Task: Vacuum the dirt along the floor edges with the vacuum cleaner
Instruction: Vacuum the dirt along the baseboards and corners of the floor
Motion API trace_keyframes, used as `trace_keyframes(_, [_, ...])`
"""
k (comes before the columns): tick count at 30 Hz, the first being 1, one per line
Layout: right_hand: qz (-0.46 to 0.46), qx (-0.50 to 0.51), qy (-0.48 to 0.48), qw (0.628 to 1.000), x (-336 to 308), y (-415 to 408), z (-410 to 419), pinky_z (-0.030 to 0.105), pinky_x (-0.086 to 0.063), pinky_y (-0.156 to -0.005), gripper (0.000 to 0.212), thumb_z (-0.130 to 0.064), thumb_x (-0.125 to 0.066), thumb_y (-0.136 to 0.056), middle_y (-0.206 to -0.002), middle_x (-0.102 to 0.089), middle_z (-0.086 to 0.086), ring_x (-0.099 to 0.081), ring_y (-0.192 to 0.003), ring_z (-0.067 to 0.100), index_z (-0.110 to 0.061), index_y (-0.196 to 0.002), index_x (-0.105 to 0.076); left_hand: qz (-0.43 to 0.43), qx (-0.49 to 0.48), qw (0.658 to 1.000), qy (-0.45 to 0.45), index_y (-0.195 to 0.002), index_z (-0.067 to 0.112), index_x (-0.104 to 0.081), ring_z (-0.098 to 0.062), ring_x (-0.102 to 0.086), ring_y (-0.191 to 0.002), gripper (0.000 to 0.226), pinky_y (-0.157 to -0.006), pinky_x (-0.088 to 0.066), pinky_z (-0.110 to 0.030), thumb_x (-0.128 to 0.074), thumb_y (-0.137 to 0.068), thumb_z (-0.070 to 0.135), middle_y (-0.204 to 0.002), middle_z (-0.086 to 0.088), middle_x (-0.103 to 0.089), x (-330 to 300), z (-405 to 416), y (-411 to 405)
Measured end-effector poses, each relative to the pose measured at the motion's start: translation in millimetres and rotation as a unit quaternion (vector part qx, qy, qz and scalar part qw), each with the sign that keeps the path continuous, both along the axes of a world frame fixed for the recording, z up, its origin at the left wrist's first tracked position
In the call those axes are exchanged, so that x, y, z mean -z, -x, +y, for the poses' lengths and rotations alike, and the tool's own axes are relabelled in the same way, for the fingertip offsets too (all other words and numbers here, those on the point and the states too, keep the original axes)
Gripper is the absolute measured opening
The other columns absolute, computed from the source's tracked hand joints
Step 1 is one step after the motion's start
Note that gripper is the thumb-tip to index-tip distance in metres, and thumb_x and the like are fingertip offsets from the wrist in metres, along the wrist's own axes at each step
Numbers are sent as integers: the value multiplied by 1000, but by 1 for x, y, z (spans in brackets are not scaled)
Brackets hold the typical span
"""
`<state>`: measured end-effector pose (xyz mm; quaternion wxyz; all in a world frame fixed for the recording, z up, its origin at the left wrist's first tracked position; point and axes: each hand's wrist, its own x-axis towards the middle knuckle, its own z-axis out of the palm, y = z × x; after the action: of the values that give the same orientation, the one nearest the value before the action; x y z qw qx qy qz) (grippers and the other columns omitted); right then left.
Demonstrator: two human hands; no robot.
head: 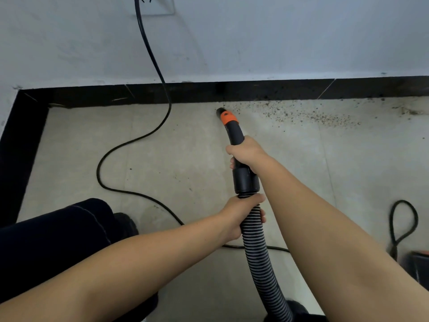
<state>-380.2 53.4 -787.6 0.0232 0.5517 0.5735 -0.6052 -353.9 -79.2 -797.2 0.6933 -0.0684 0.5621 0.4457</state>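
My right hand grips the black rigid tube of the vacuum nozzle, which has an orange collar and points at the floor just in front of the black baseboard. My left hand holds the ribbed black hose right below the tube's cuff. A band of dark dirt specks lies on the beige tile along the baseboard, to the right of the nozzle tip. The tile left of the tip looks mostly free of specks.
A black power cord hangs from a wall socket and snakes over the floor under my arms. My dark-trousered knee is at lower left. A cord loop and a dark object sit at right.
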Motion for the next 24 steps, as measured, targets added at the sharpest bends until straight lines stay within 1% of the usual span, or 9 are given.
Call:
trace_keyframes(3, [-9,33,-4,999,-1,-7,9,26,-50,-49,22,-12,-58,-84,-61,-58,7,-57,-40,17,-10,-102,-47,-7,19,1000,-4,-99,7,-55,-17,-61,-51,20,-61,-53,-29,-67,-87,17,-61,-5,-62,-1,6,-1])
trace_keyframes(6, [-20,67,-10,997,-2,-22,23,26,-49,-48,23,-11,-59,-83,-61,-58,7,-57,-38,17,-9,-102,-47,-13,47,999,-9,-91,8,-54,-17,-60,-50,16,-58,-53,-27,-66,-88,18,-59,-4,-61,-3,16,-7])
trace_keyframes(10, [-26,105,-8,994,-5,-38,38,25,-49,-46,22,-9,-59,-84,-61,-57,8,-57,-39,18,-7,-102,-47,-12,61,998,-12,-90,8,-55,-16,-60,-50,14,-55,-54,-25,-65,-89,17,-61,-5,-60,-9,30,-14])
trace_keyframes(14, [-13,113,5,993,-8,-39,46,22,-49,-42,21,-6,-58,-85,-63,-55,10,-55,-41,19,-6,-102,-46,-6,57,998,-11,-90,9,-55,-16,-60,-51,13,-54,-53,-24,-65,-89,17,-64,-6,-59,-12,38,-14])
trace_keyframes(20, [-6,88,8,996,-8,-25,48,24,-49,-46,21,-8,-58,-84,-64,-56,9,-56,-41,17,-8,-101,-46,2,40,999,-5,-89,9,-56,-16,-61,-52,15,-56,-53,-25,-67,-87,18,-63,-5,-61,-11,40,-5])
trace_keyframes(24, [2,77,14,997,-6,-14,44,23,-49,-45,19,-8,-58,-84,-64,-56,8,-55,-39,17,-9,-99,-47,1,18,1000,1,-86,10,-55,-16,-60,-51,14,-56,-53,-25,-67,-88,18,-63,-5,-60,-7,37,1])
